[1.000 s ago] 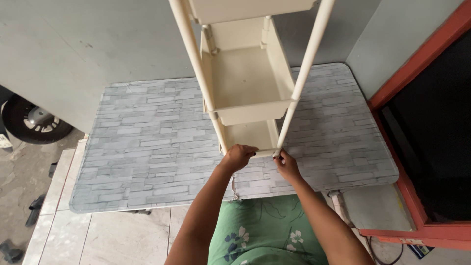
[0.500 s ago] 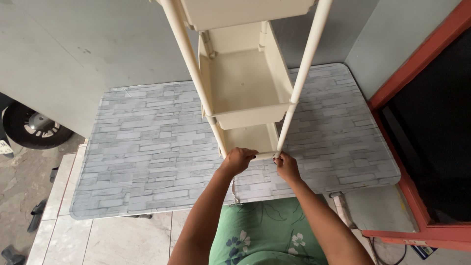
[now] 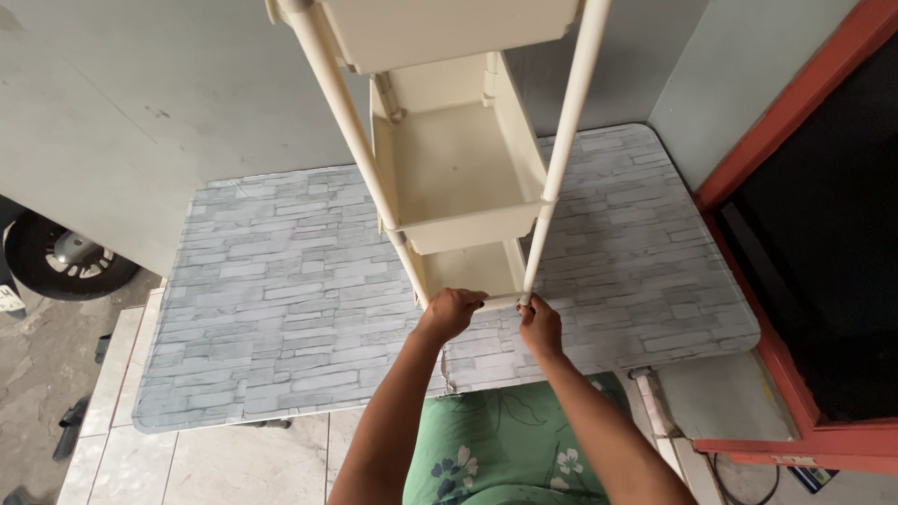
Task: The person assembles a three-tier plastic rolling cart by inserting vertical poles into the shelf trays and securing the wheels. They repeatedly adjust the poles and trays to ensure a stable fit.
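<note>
A tall cream plastic shelf rack (image 3: 458,168) with stacked trays and tube posts stands on a table (image 3: 271,309) covered in a grey brick-pattern sheet. My left hand (image 3: 452,311) is closed around the foot of the left front post at the bottom tray. My right hand (image 3: 540,324) pinches the foot of the right front post (image 3: 566,150). Both forearms reach up from the bottom of the view over my green flowered clothing (image 3: 500,449).
A grey wall runs behind the table. A red door frame (image 3: 795,122) with a dark opening stands at the right. A wheel (image 3: 61,262) sits at the far left, with tiled floor (image 3: 206,463) below the table's near edge.
The view has shifted slightly, so the rack looks closer and higher. Both hands stay on the bottoms of the front posts.
</note>
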